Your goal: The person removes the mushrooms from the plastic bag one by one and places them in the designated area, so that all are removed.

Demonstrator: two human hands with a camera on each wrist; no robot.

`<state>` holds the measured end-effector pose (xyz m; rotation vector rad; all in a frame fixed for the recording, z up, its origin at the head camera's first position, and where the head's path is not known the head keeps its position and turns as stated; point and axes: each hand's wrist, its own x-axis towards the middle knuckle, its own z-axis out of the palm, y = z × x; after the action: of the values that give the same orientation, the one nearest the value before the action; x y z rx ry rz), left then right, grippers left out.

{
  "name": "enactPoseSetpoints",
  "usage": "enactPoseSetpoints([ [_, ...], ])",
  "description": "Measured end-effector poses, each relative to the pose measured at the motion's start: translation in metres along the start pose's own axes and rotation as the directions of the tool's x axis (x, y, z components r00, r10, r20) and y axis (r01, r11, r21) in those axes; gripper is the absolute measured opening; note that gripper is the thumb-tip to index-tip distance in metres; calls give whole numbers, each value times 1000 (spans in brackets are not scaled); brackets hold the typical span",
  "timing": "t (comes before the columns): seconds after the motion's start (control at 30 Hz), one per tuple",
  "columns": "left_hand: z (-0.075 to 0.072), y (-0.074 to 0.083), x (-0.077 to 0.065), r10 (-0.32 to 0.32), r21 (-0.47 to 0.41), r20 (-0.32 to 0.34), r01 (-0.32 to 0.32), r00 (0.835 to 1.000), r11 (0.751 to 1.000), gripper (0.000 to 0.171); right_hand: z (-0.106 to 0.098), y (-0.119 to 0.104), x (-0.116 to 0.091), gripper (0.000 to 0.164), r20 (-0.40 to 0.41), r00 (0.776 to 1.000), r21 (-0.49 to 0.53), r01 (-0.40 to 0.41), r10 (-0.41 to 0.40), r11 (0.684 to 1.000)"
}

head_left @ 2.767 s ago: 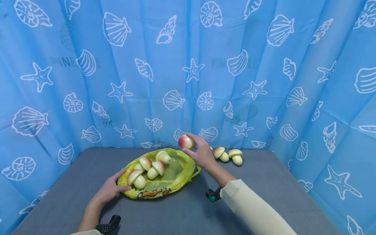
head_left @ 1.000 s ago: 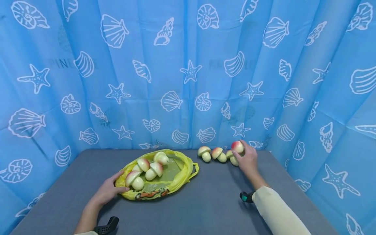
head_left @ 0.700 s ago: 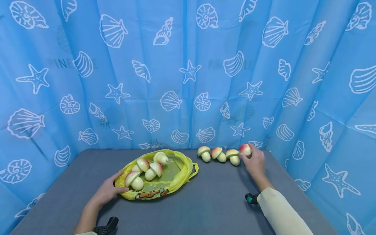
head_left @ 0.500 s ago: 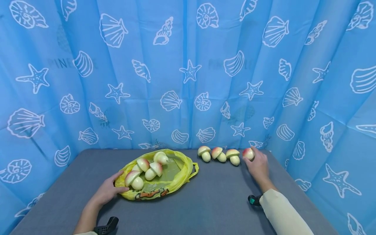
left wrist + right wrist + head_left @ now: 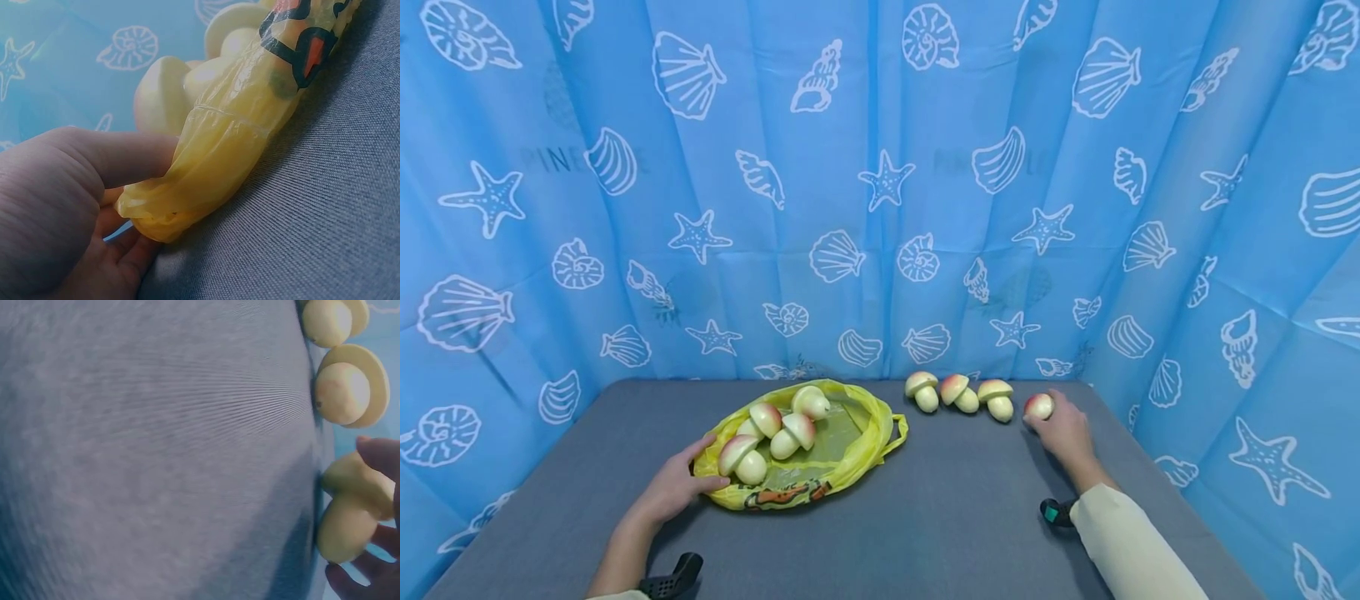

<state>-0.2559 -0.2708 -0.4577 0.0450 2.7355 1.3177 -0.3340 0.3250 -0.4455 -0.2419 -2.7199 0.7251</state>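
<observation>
A yellow plastic bag (image 5: 850, 475) lies with its mouth spread, several toy mushrooms (image 5: 742, 458) with pink-tinged caps inside it. My left hand (image 5: 672, 483) grips the bag's left rim; in the left wrist view the thumb (image 5: 134, 156) is over the folded plastic and the fingers are under it. At the back right of the table, my right hand (image 5: 1063, 429) holds another toy mushroom (image 5: 1039, 407), its reddish cap showing. The right wrist view has this mushroom (image 5: 347, 528) down at the table surface, thumb by the cap and fingers around the far side.
Three toy mushrooms (image 5: 958, 394) lie in a row along the back of the grey table (image 5: 910, 533), left of my right hand. A blue curtain (image 5: 880, 208) with white shell prints hangs behind the table and along its sides. The bag's handle loop (image 5: 897, 433) points right.
My right hand has carried a mushroom from above the bag rightward, past the row, and lowered it to the table at the row's right end. My left hand stays on the bag.
</observation>
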Motion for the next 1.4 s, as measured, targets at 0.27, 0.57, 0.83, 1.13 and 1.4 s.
enactPoseSetpoints([
  [0.27, -1, -1, 0, -1, 14, -10, 2, 1000, 1000, 94, -7, -4, 0, 67, 111, 994, 8, 11, -12, 1000],
  [0.57, -2, 0, -2, 1, -3, -1, -1, 1000, 1000, 93, -2, -4, -2, 61, 98, 994, 11, -52, 51, 999],
  [0.83, -1, 1, -2, 9, -9, -5, -9, 1000, 1000, 92, 5, -5, 1, 66, 54, 990, 26, -128, 127, 991],
  [1.13, 1, -3, 0, 13, -19, -6, -13, 1000, 1000, 91, 9, -10, 4, 70, 50, 973, 49, -228, 226, 972],
  [1.4, 1, -2, 0, 10, -1, -16, -10, 1000, 1000, 92, 9, -12, 5, 70, 54, 976, 72, -214, 210, 974],
])
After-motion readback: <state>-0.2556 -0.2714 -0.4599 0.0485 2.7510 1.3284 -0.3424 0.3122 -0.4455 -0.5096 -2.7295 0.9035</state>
